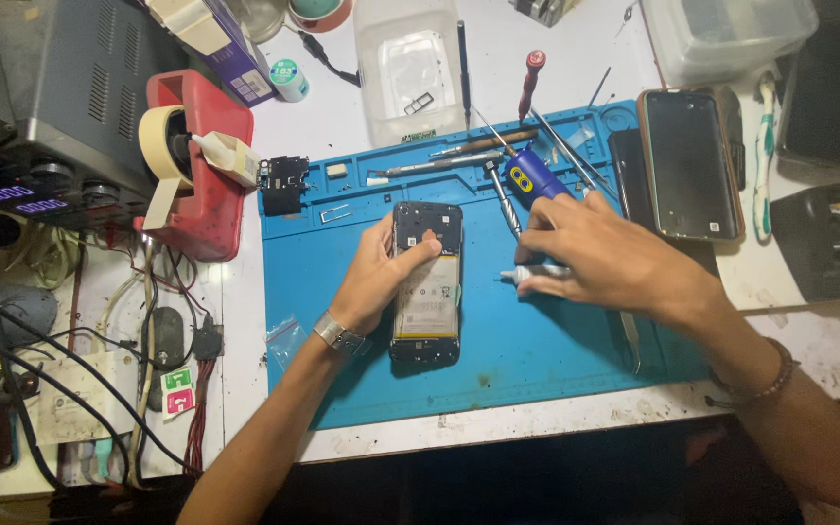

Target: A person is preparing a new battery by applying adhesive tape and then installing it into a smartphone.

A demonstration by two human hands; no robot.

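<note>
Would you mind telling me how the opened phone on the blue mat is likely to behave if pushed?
The opened phone lies flat, so it would probably slide, not tip. Its exposed insides look fragile. The left hand steadies it on the blue mat.

Your white worktop [576, 39] carries a blue repair mat [517, 360] at its middle. Left of the mat you have a red tape dispenser [208, 175]; right of it lies a dark phone [689, 163].

left hand [376, 277] steadying opened phone [427, 282], right hand [600, 258] gripping small tube [537, 275], blue mat [498, 360]
</note>
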